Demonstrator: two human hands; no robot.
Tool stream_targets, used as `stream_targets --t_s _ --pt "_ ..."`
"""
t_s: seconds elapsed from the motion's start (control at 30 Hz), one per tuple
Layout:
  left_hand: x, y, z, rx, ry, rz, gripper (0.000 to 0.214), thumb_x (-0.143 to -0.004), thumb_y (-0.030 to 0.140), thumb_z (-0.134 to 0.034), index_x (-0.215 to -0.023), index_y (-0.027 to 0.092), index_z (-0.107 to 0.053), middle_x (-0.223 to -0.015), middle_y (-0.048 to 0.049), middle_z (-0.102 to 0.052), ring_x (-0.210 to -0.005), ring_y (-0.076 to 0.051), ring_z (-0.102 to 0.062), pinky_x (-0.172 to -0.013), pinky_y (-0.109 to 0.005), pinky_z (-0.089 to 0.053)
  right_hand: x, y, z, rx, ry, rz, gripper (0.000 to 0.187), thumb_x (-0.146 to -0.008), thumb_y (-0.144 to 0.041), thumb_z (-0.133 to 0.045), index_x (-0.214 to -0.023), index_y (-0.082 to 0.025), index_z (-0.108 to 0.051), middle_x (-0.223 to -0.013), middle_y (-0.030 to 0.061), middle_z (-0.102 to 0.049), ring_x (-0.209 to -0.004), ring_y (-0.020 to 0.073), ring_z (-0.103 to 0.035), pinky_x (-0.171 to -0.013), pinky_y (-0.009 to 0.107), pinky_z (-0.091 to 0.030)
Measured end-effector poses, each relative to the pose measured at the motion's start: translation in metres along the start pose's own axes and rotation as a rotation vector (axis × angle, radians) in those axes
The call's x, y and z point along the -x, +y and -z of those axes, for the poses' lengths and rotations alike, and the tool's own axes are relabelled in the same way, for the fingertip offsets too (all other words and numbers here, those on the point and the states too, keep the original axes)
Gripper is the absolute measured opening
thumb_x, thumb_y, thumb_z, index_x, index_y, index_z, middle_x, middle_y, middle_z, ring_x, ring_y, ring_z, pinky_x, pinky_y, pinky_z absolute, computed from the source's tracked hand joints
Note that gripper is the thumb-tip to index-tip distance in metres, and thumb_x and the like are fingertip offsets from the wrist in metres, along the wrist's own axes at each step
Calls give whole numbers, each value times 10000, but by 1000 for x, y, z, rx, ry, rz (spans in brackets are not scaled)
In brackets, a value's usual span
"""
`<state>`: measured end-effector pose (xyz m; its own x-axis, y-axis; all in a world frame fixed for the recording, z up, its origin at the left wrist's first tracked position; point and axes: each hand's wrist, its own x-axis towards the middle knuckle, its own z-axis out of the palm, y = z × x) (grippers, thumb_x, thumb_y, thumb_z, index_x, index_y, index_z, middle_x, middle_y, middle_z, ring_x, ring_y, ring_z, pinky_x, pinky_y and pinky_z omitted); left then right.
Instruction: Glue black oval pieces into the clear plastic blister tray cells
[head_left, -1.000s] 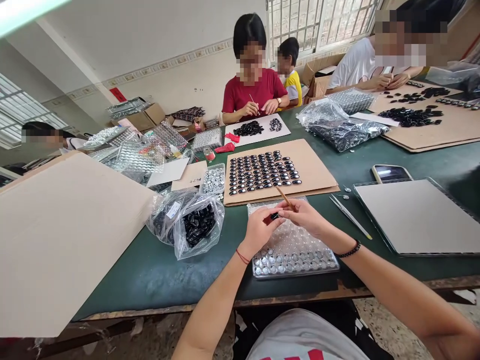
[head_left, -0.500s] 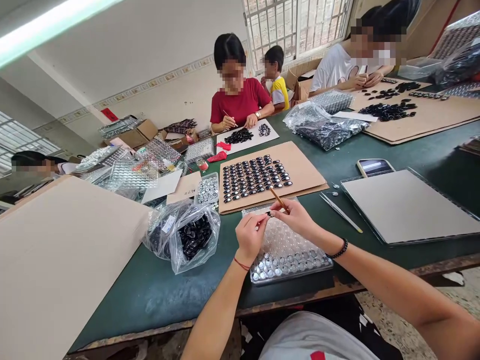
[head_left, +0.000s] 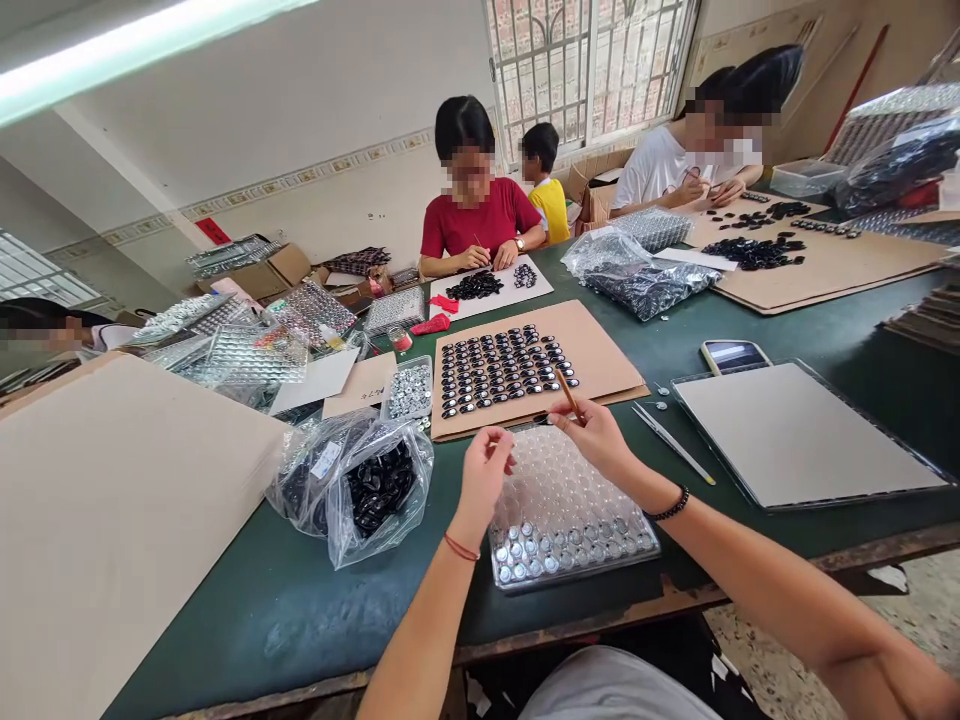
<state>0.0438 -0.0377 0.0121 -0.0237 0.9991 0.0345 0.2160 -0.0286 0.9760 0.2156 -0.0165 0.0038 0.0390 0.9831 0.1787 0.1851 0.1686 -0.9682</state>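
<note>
In my right hand (head_left: 596, 440) is a thin brown wooden stick (head_left: 570, 396), pinched between thumb and fingers and tilted up. A small black oval piece (head_left: 540, 419) shows at these fingertips, above the cardboard's near edge. My left hand (head_left: 486, 470) is a little to the left, apart from the right, with its fingers curled in; whatever they hold, if anything, does not show. Beneath both hands lies a clear plastic tray (head_left: 574, 500) of round cells, with shiny silver discs (head_left: 536, 562) in its near rows. Beyond it, rows of black oval pieces with silvery centres (head_left: 495, 375) cover a cardboard sheet (head_left: 600, 345).
Left of the tray sits an open plastic bag (head_left: 382, 490) of black pieces, with a box of small silvery parts (head_left: 409, 388) behind it. Tweezers (head_left: 673, 443), a phone (head_left: 735, 357) and a grey board (head_left: 802, 430) lie on the right. Co-workers sit across the table.
My left hand has drawn away to the left from my right hand and the black piece. The right hand keeps the stick. The whole view has shifted slightly.
</note>
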Motion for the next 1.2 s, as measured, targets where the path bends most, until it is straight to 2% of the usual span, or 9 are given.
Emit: stream_targets --t_s 0.1,0.17,0.27,0.33,0.5,0.6,0.73,0.97,1.2 --pt "-7 -1 42 -109 193 -79 284 -768 385 -491 -931 154 -516 -818 -45 -576 -663 -133 -572 -601 -261 -474 -32 4 12 42 51 15 258 -741 -391 -532 -831 -158 -597 -779 43 -616 -680 144 -528 -615 248 -411" --pt "-6 -9 78 -348 335 -129 278 -773 383 -470 -911 153 -543 -834 -62 -594 -733 -172 -577 -681 -310 -471 -63 7 20 87 66 33 261 -745 -381 -526 -852 -154 -597 -814 48 -622 -722 151 -543 -645 251 -415" --pt "1 -28 124 -816 319 -152 231 -793 316 -421 -867 173 -587 -868 -66 -604 -777 -207 -561 -736 -348 -444 -122 18 27 178 82 32 227 -755 -320 -513 -867 -142 -597 -841 59 -630 -743 158 -559 -655 251 -416" --pt "7 -41 140 -1038 317 -150 253 -804 257 -388 -911 168 -598 -940 -79 -598 -857 -223 -542 -798 -362 -414 -161 28 28 250 79 13 197 -755 -260 -512 -863 -122 -601 -844 74 -635 -738 165 -568 -650 253 -416" --pt "13 -60 132 -1406 359 73 381 -833 362 -373 -1130 179 -526 -1052 -101 -560 -906 -282 -491 -680 -397 -416 -223 55 23 461 40 -19 174 -814 -243 -505 -893 -114 -592 -895 73 -616 -800 165 -563 -716 294 -425" --pt "8 -66 122 -1474 336 42 360 -854 325 -341 -1107 163 -540 -970 -103 -564 -854 -255 -494 -672 -364 -408 -234 67 20 577 -17 -48 213 -854 -305 -486 -921 -121 -571 -913 53 -589 -820 147 -558 -750 335 -445" --pt "2 -71 118 -1400 324 -65 327 -870 304 -322 -1028 158 -568 -914 -85 -552 -822 -219 -513 -731 -331 -404 -237 76 20 680 -105 -83 227 -863 -315 -477 -961 -128 -561 -950 53 -576 -835 148 -560 -749 342 -463" --pt "2 -69 121 -1243 353 -40 340 -879 350 -316 -1022 180 -573 -939 -65 -572 -873 -209 -524 -717 -306 -410 -243 79 26 740 -245 -105 223 -863 -302 -481 -969 -124 -562 -943 49 -579 -797 139 -568 -708 310 -483" --pt "1 -65 120 -1130 430 -71 299 -858 308 -374 -1000 212 -619 -931 -59 -606 -882 -206 -532 -710 -286 -405 -241 74 23 786 -194 -106 235 -862 -319 -482 -956 -121 -566 -925 49 -583 -795 141 -570 -707 308 -479"
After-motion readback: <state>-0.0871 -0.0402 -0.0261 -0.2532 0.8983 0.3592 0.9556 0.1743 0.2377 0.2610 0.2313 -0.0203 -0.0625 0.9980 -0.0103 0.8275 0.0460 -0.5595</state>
